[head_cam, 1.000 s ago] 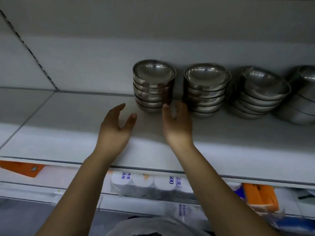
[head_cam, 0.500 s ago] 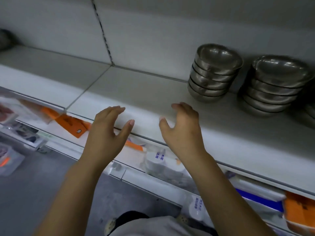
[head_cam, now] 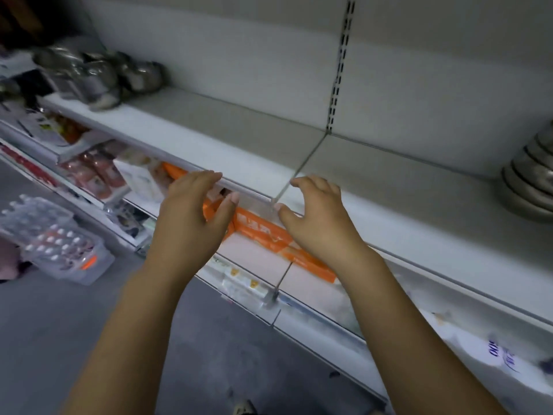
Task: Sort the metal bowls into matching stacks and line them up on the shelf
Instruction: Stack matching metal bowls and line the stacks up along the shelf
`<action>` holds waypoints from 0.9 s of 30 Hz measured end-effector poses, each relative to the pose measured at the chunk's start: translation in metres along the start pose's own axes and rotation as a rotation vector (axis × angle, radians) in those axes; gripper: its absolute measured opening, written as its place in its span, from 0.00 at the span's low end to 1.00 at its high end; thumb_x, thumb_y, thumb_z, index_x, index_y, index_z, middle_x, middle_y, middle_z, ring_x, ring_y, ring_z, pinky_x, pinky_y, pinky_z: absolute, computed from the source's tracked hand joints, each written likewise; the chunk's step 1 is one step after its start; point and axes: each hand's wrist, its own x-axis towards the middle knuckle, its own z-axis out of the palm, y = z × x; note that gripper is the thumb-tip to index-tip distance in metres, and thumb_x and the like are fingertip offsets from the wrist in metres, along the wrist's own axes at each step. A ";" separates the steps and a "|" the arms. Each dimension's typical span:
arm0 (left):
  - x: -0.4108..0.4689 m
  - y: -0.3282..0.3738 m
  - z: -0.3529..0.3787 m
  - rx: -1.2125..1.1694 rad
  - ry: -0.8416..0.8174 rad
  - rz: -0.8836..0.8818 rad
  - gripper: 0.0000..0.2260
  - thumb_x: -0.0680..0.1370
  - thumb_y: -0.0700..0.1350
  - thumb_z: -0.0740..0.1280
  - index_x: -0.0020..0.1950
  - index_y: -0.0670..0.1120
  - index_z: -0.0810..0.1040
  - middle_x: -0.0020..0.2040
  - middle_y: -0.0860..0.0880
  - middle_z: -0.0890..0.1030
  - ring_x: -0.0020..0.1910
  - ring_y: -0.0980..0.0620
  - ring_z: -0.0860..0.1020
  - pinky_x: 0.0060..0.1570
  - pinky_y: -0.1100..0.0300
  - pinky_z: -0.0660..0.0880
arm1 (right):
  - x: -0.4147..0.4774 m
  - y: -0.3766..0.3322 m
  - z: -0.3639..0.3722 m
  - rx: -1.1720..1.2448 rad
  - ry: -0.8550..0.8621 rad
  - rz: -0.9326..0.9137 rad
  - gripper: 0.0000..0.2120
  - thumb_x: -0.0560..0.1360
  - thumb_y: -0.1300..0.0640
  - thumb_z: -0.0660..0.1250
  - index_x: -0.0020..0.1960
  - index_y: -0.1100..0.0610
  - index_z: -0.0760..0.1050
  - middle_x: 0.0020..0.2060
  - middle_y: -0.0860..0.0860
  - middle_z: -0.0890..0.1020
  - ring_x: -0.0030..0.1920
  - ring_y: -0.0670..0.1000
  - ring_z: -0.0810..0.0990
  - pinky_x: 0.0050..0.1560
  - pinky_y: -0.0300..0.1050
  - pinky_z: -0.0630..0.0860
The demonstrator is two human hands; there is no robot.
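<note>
Hovering left hand (head_cam: 188,218) and right hand (head_cam: 317,224) at the shelf's (head_cam: 215,124) near edge, fingers relaxed, grasping nothing. Noting one bowl stack (head_cam: 529,187) standing far right (partly cropped), jumbled bowls (head_cam: 98,76) lying far left.

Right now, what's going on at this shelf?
A person faces a white shelf, sorting metal bowls. The left grip and right grip, both bare hands, hover open by its front edge, holding nothing. One neat stack of bowls stands at the far right, partly cut off; a blurred, loose cluster of metal bowls sits at the shelf's far left end, not yet lined up.
</note>
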 end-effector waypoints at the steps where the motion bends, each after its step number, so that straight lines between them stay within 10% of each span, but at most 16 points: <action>1: 0.004 -0.015 -0.010 0.005 -0.004 0.003 0.19 0.81 0.51 0.71 0.69 0.43 0.79 0.66 0.45 0.80 0.68 0.44 0.74 0.66 0.55 0.67 | 0.006 -0.014 0.009 -0.002 -0.010 -0.014 0.26 0.78 0.47 0.66 0.74 0.54 0.68 0.75 0.54 0.67 0.77 0.54 0.56 0.76 0.51 0.60; 8: 0.017 -0.099 -0.068 0.017 -0.013 -0.006 0.18 0.82 0.54 0.67 0.68 0.46 0.79 0.65 0.47 0.81 0.68 0.43 0.75 0.68 0.49 0.70 | 0.040 -0.091 0.057 -0.061 -0.114 -0.066 0.27 0.79 0.44 0.65 0.75 0.51 0.67 0.76 0.52 0.64 0.79 0.55 0.51 0.78 0.53 0.55; 18: 0.051 -0.185 -0.096 0.009 0.030 -0.118 0.16 0.81 0.53 0.69 0.63 0.43 0.80 0.64 0.46 0.81 0.67 0.44 0.74 0.63 0.55 0.68 | 0.095 -0.157 0.126 0.040 -0.046 -0.170 0.26 0.79 0.50 0.67 0.76 0.53 0.67 0.73 0.48 0.71 0.75 0.48 0.60 0.64 0.30 0.53; 27: 0.160 -0.269 -0.129 0.084 0.027 -0.136 0.22 0.82 0.57 0.66 0.70 0.45 0.77 0.63 0.46 0.81 0.61 0.42 0.77 0.59 0.49 0.73 | 0.221 -0.209 0.179 0.049 -0.046 -0.175 0.27 0.79 0.47 0.66 0.76 0.53 0.67 0.73 0.50 0.70 0.74 0.54 0.61 0.65 0.40 0.60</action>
